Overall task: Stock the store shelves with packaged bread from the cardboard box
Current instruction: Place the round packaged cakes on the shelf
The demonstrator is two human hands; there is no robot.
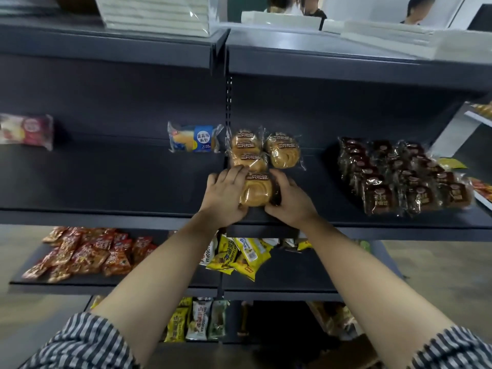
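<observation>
Grasping a round golden-brown bread bun in clear plastic wrap with a dark brown label (257, 189) from both sides, with the left hand (226, 193) curled against its left edge and the right hand (288, 201) curled round its right edge. Holding this bun at the front part of a dark grey metal middle shelf (106, 177), just right of the central upright; contact with the shelf surface not discernible. Extending the left fingertips (239, 170) to just beside the nearest of a stack of three matching wrapped buns (247, 151) behind.

Showing, immediately right of that stack, a fourth matching wrapped bun (283, 153), and, to its left, a blue-and-clear bread packet with a round white label (195, 138). Showing farther right on the same shelf, well apart from the buns, a heap of glossy dark brown cake packets (399, 174); at the far left, a pink-and-white packet (26, 131).

Showing on the next shelf down red snack sachets (85, 251) and yellow wrapped bars (239, 258); on the top shelf, white flat packs in clear film (157, 14). Reaching in from below on bare forearms with rolled striped sleeves (87, 342).
</observation>
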